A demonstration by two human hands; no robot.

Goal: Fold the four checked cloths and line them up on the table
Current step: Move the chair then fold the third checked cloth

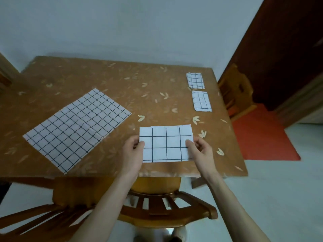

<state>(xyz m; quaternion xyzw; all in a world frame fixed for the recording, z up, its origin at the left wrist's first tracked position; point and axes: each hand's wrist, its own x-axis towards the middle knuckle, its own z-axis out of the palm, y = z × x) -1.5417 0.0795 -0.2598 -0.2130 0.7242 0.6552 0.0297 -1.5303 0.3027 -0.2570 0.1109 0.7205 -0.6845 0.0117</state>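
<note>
A: What are the hands doing?

B: Both hold a folded white cloth with dark grid lines [166,144] near the front edge of the brown leaf-patterned surface [108,79]. The left hand [133,151] pinches its left edge, thumb on top; the right hand [201,151] pinches the right edge the same way. Each grip is closed on the fabric, probably to keep the layers from slipping apart.

A: Where are the other cloths?

B: Two small folded checked cloths lie along the right edge, the farther one [195,80] just beyond the nearer one [201,101], a narrow gap between them. That looks like the start of the line. A large unfolded checked cloth [76,128] lies flat at the left, well apart.

A: So how far along?

B: I judge two finished, a third in hand, one untouched.
</note>
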